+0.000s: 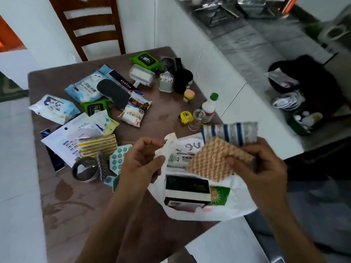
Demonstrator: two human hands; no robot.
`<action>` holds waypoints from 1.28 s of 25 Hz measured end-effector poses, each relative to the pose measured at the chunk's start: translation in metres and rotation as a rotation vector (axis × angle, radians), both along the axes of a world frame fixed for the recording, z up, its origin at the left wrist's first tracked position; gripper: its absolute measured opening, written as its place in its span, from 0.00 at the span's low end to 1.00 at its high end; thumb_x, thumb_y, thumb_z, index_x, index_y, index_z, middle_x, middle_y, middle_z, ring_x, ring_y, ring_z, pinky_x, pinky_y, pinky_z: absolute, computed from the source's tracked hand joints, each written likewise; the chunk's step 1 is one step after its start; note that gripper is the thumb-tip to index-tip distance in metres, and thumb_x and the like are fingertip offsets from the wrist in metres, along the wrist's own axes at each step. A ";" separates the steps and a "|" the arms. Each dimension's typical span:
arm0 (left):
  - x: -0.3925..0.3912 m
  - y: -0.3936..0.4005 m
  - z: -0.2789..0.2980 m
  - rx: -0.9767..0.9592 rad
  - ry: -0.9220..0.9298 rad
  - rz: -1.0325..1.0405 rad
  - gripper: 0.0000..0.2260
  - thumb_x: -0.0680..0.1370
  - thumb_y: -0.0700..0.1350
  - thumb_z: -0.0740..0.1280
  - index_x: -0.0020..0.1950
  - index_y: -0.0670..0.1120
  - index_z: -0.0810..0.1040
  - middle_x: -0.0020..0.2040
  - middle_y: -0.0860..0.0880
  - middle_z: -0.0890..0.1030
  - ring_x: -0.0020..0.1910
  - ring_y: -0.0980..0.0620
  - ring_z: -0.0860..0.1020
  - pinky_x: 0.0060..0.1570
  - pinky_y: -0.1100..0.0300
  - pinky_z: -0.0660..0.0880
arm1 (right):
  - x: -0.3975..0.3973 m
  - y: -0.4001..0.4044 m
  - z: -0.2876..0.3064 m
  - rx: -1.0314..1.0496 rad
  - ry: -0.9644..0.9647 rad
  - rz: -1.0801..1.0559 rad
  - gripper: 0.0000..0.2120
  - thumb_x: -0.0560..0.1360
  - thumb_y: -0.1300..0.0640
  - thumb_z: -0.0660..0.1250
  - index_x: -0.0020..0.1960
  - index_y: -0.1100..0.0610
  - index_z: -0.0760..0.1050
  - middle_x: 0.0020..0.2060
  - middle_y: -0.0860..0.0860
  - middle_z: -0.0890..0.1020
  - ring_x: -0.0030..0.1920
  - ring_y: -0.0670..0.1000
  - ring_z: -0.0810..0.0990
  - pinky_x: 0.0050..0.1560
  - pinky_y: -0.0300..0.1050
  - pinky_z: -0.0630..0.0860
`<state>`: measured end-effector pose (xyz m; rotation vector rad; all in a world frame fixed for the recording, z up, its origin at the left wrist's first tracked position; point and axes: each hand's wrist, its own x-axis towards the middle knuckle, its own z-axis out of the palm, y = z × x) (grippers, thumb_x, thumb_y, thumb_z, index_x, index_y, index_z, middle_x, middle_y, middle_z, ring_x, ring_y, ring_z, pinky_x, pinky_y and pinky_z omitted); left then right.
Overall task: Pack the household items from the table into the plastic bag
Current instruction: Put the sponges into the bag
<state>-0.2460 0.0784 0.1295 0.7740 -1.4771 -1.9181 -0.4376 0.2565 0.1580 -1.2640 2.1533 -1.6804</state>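
Gripping two sponges (218, 156), one bag (237, 205)

A white plastic bag (193, 209) lies at the brown desk's (62, 205) near right edge. A black-and-white box (187, 188) sits inside it. Packets spread behind and left, with a wooden chair (85, 25) beyond.

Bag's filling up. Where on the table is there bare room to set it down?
Bare table near-left of the plastic bag, below the metal ring. A smaller patch between the salt packet and yellow tape measure. The far and left parts are crowded with packets.
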 end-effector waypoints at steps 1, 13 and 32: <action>0.002 0.000 0.002 0.033 0.038 -0.010 0.20 0.76 0.28 0.66 0.45 0.55 0.80 0.43 0.48 0.85 0.24 0.54 0.72 0.22 0.65 0.66 | 0.014 0.008 -0.012 0.033 0.025 0.014 0.10 0.68 0.45 0.77 0.46 0.45 0.79 0.48 0.42 0.80 0.50 0.46 0.80 0.48 0.36 0.76; 0.026 -0.004 0.003 0.130 0.036 0.099 0.17 0.70 0.31 0.67 0.46 0.54 0.82 0.48 0.43 0.85 0.24 0.52 0.72 0.22 0.63 0.67 | 0.026 -0.023 -0.087 0.669 0.661 0.023 0.23 0.73 0.36 0.64 0.61 0.49 0.78 0.67 0.51 0.74 0.63 0.57 0.72 0.63 0.56 0.68; -0.019 -0.026 -0.027 0.004 -0.051 -0.116 0.07 0.66 0.44 0.77 0.41 0.47 0.82 0.35 0.47 0.84 0.31 0.54 0.81 0.32 0.62 0.77 | -0.125 -0.163 -0.128 1.089 0.127 0.489 0.15 0.79 0.55 0.64 0.64 0.57 0.76 0.62 0.59 0.79 0.62 0.61 0.77 0.62 0.55 0.74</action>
